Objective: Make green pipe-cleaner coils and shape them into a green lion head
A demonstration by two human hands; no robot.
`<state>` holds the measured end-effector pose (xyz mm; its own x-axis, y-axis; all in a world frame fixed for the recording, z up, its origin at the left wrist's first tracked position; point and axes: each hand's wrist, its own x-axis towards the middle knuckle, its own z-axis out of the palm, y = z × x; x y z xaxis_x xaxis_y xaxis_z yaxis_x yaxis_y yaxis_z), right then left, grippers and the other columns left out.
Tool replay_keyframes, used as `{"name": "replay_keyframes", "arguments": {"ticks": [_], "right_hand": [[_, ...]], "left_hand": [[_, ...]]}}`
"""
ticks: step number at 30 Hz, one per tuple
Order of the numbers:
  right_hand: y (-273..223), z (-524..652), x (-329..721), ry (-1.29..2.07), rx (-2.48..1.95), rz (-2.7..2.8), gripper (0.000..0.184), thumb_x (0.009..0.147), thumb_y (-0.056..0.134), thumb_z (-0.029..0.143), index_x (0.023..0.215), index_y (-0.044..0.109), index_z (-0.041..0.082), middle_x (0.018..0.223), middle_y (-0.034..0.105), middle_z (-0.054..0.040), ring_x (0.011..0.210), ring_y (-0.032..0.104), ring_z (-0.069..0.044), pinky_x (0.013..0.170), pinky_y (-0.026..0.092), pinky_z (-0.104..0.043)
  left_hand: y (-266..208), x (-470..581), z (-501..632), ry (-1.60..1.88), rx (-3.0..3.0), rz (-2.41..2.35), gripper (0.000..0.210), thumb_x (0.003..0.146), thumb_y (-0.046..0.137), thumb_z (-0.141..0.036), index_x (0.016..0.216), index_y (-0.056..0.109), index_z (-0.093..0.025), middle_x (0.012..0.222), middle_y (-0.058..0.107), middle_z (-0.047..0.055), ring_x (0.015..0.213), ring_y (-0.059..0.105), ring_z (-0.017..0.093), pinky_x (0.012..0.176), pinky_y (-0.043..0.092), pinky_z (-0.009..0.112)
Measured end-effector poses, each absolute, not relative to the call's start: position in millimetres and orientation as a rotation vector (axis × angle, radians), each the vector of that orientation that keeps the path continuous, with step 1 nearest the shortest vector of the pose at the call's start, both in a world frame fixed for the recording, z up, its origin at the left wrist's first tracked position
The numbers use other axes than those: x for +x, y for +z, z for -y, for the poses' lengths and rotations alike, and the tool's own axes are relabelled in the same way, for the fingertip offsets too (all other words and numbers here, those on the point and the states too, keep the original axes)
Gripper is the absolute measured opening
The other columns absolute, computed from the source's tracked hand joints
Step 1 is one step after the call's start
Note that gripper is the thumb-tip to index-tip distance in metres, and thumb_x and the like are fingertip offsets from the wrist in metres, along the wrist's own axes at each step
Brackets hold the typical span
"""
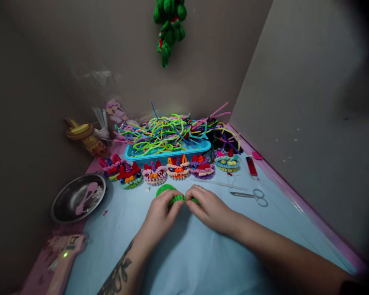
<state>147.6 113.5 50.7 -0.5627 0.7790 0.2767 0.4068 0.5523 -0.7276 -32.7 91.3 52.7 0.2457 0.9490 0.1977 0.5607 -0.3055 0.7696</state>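
Both hands meet over the middle of the blue-covered table. My left hand [164, 207] is closed, thumb and fingers pinching a bright green coiled pipe-cleaner piece [165, 188], whose rounded part shows behind the knuckles. Close beside it, my right hand [207, 209] pinches a green end of the same material, partly hidden under its fingers. Just beyond the hands stands a row of colourful fuzzy pipe-cleaner animal heads, among them an orange and white one [178, 167] and a pink and white one [154, 173].
Behind the row, a blue tray [172, 155] overflows with pipe cleaners [162, 133]. Scissors [249, 196] and a red lighter [251, 166] lie at right. At left are a metal bowl [64, 200] and a pink glue gun [63, 266]. Green pieces [169, 32] hang on the wall.
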Motion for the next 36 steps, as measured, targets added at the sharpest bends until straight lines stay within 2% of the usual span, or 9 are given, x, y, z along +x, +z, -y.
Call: {"name": "replay_keyframes", "arguments": {"ticks": [5, 10, 18, 24, 30, 36], "right_hand": [[57.4, -113.8, 149.8, 0.913, -0.928, 2.111, 0.008, 0.088, 0.047, 0.014, 0.082, 0.051, 0.02, 0.08, 0.056, -0.0017, 0.077, 0.053, -0.015, 0.069, 0.041, -0.026], [55.2, -112.9, 149.9, 0.786, -0.831, 2.126, 0.008, 0.089, 0.046, 0.015, 0.087, 0.051, 0.021, 0.083, 0.056, -0.0037, 0.081, 0.053, -0.017, 0.071, 0.043, -0.028], [46.1, -115.8, 151.0, 0.605, -0.784, 2.201, 0.008, 0.09, 0.045, 0.015, 0.092, 0.051, 0.02, 0.085, 0.057, -0.0058, 0.082, 0.054, -0.019, 0.071, 0.045, -0.03], [47.0, -114.6, 151.8, 0.526, -0.844, 2.206, 0.009, 0.089, 0.046, 0.013, 0.088, 0.052, 0.02, 0.081, 0.057, -0.0054, 0.078, 0.054, -0.018, 0.069, 0.044, -0.029], [44.7, -113.3, 150.8, 0.497, -0.858, 2.187, 0.008, 0.089, 0.047, 0.014, 0.088, 0.053, 0.02, 0.08, 0.058, -0.0048, 0.077, 0.055, -0.018, 0.067, 0.044, -0.029], [43.3, -113.0, 150.4, 0.508, -0.873, 2.164, 0.01, 0.088, 0.049, 0.014, 0.095, 0.053, 0.019, 0.083, 0.06, -0.006, 0.08, 0.057, -0.019, 0.071, 0.046, -0.03]], "left_hand": [[56.2, -32.6, -91.6, 0.944, 1.769, -1.407, 0.019, 0.087, 0.051, -0.027, 0.095, 0.064, -0.017, 0.095, 0.069, 0.007, 0.089, 0.062, 0.019, 0.08, 0.048, 0.032], [59.7, -32.4, -91.9, 0.954, 1.659, -1.36, 0.019, 0.087, 0.051, -0.031, 0.091, 0.063, -0.016, 0.088, 0.068, 0.006, 0.082, 0.062, 0.018, 0.075, 0.049, 0.03], [62.3, -31.3, -87.7, 0.949, 1.696, -1.301, 0.018, 0.087, 0.052, -0.031, 0.091, 0.062, -0.017, 0.086, 0.065, 0.005, 0.078, 0.06, 0.016, 0.07, 0.047, 0.027], [59.2, -30.8, -89.6, 0.971, 1.724, -1.372, 0.014, 0.086, 0.054, -0.028, 0.089, 0.062, -0.017, 0.087, 0.067, 0.004, 0.079, 0.061, 0.016, 0.071, 0.047, 0.027], [54.7, -28.5, -87.1, 0.97, 1.807, -1.426, 0.015, 0.085, 0.057, -0.031, 0.088, 0.063, -0.017, 0.079, 0.066, 0.002, 0.069, 0.059, 0.014, 0.063, 0.046, 0.025], [58.5, -25.3, -83.2, 0.945, 1.919, -1.372, 0.015, 0.087, 0.053, -0.029, 0.095, 0.063, -0.019, 0.084, 0.067, 0.002, 0.069, 0.058, 0.013, 0.064, 0.045, 0.025]]}}
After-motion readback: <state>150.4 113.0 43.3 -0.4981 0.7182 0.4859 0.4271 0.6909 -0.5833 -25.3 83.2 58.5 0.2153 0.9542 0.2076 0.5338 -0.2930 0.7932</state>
